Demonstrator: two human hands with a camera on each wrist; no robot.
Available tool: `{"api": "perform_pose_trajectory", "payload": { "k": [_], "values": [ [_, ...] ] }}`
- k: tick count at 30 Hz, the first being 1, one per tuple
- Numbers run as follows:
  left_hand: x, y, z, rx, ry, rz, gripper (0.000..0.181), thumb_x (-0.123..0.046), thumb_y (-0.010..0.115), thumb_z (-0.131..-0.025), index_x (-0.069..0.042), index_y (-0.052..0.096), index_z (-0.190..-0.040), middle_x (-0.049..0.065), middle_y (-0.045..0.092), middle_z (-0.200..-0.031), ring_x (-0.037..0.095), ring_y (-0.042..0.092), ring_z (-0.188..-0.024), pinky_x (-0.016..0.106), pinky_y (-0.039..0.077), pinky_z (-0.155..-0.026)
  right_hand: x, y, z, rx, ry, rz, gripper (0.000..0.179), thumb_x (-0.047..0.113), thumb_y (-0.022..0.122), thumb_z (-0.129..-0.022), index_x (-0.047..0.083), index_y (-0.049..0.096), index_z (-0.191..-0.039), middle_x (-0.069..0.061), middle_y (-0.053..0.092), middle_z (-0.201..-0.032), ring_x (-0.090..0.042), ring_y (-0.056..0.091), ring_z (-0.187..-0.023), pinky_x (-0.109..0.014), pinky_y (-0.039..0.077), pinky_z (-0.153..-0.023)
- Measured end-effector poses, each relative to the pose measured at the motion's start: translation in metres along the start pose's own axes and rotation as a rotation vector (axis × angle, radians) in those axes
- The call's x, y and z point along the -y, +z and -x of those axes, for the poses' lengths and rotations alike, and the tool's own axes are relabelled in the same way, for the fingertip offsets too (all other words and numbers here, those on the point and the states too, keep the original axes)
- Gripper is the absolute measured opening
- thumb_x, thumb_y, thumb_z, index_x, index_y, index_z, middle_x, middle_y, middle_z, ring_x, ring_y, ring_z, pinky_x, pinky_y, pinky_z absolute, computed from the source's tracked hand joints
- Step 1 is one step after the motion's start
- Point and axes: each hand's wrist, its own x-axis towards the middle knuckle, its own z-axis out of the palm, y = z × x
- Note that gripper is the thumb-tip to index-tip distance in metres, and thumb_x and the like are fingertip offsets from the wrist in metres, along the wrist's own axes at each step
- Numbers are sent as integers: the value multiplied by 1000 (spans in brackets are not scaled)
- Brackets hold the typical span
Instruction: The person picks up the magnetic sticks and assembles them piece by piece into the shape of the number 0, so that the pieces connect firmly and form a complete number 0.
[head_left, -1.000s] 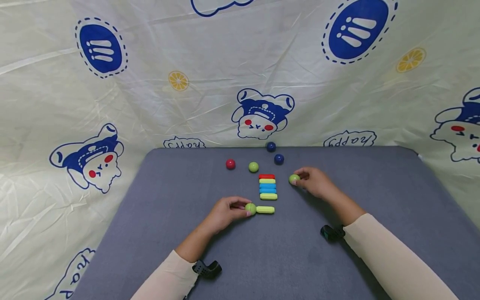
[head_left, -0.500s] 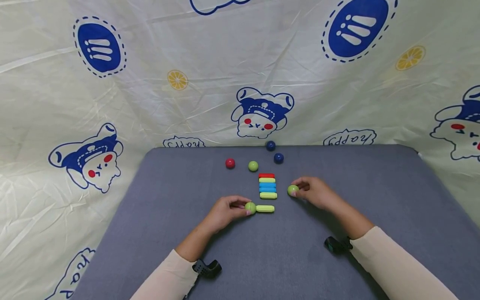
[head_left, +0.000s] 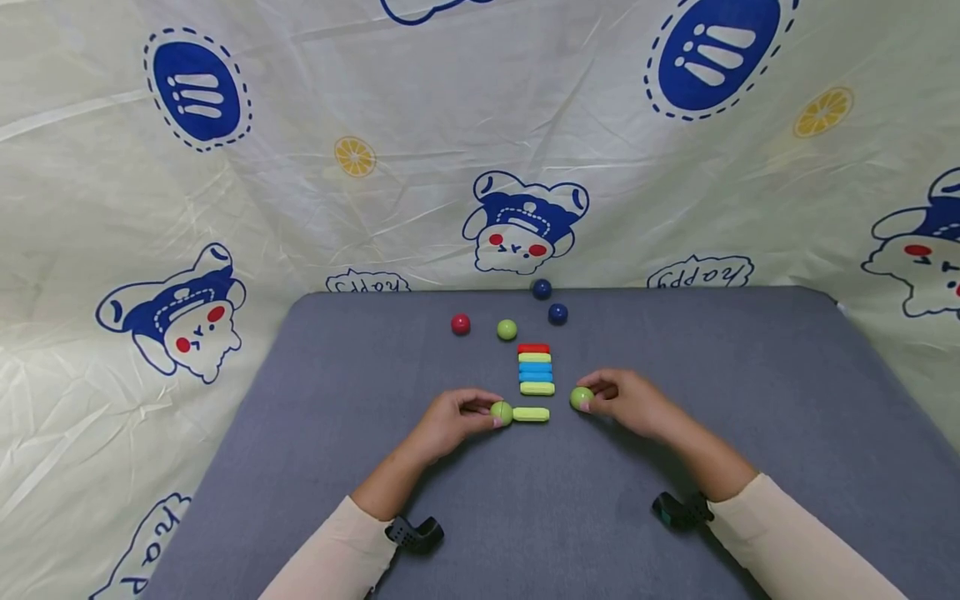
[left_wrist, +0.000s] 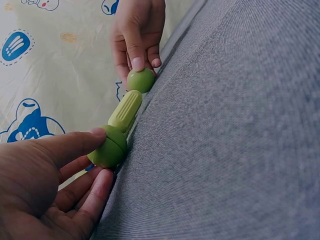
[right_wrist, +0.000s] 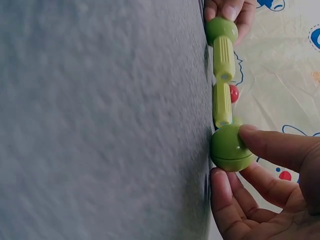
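My left hand (head_left: 452,423) pinches a green ball (left_wrist: 109,147) between thumb and fingers. A yellow-green ribbed rod (head_left: 531,414) extends rightward from that ball, its end touching it. On the right, my right hand (head_left: 628,402) pinches a second green ball (right_wrist: 231,148), a short gap off the rod's free end in the head view. Just behind the rod lies a row of sticks side by side: a yellow-green one (head_left: 537,388) nearest, two blue ones (head_left: 536,372), another yellow-green one (head_left: 535,357), and a red one (head_left: 533,347) farthest.
Farther back on the grey table (head_left: 360,358) are a red ball (head_left: 461,324), a loose green ball (head_left: 507,330) and a dark blue ball (head_left: 557,314). Another dark blue ball (head_left: 542,289) sits at the back edge, by the printed curtain (head_left: 420,217).
My right hand has brought its green ball toward me and slightly left, from beside the stick row to near the rod's free end. The left hand holds its place.
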Motion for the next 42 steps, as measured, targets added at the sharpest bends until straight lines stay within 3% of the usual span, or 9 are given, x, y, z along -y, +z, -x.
{"api": "perform_pose_trajectory", "payload": {
  "k": [11, 25, 42],
  "values": [
    [-1, -1, -1, 0, -5, -3, 28, -17, 79, -88, -10, 76, -115, 10, 74, -106, 7, 64, -90, 19, 52, -78, 5, 11, 4, 39, -30, -37, 33, 19, 72, -94, 4, 67, -123, -11, 69, -109, -20, 62, -96, -31, 49, -78],
    [0, 0, -2, 3, -9, 3, 28, -17, 79, -88, -10, 76, -115, 10, 74, -106, 6, 64, -89, 19, 52, -78, 14, 24, 7, 62, -55, -103, 32, 19, 72, -94, 5, 68, -123, -11, 68, -113, -19, 62, -98, -33, 49, -82],
    [0, 1, 0, 1, -6, 8, 29, -17, 79, -88, -9, 75, -117, 12, 73, -107, 8, 64, -90, 21, 52, -77, 10, 26, 7, 74, -44, -164, 37, 20, 72, -95, 3, 65, -127, -13, 67, -115, -20, 60, -99, -34, 48, -81]
  ]
}}
